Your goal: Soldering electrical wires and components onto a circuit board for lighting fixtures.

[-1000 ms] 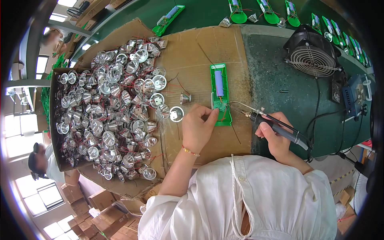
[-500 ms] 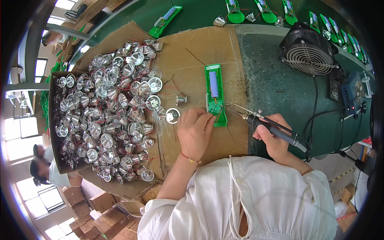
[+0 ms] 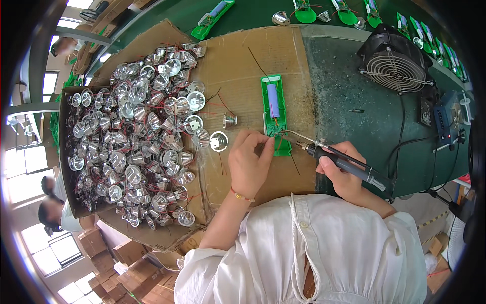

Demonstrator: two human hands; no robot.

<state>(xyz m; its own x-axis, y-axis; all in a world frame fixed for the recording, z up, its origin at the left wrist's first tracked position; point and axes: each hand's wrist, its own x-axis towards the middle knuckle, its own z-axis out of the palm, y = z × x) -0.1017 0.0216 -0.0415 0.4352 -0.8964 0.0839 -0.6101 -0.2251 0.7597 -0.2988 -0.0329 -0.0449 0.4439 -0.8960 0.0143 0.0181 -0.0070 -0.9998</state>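
A green plastic casing (image 3: 284, 148) lies lengthwise on the cardboard, holding a purple cylindrical battery cell (image 3: 273, 100) and a small green circuit board (image 3: 276, 128). At the board's left edge, the thumb and fingers of my left hand (image 3: 251, 161) are pinched together; whatever is between them is too small to make out. My right hand (image 3: 347, 175) grips a black soldering iron (image 3: 349, 168) from the right. Its thin metal guide tube (image 3: 302, 135) reaches over to the board, near my left fingertips. Thin dark and red wires stick out around the casing.
Left of my hand lie loose reflectors (image 3: 218, 142) and a big wired heap (image 3: 136, 137) in a cardboard box. A black fan (image 3: 395, 71) and a blue soldering station (image 3: 448, 119) stand right. Several green casings (image 3: 347, 16) line the far edge.
The casing has shifted slightly, its near end a little farther away and to the right. My left fingertips and the iron's tip have moved slightly farther away, still at the board.
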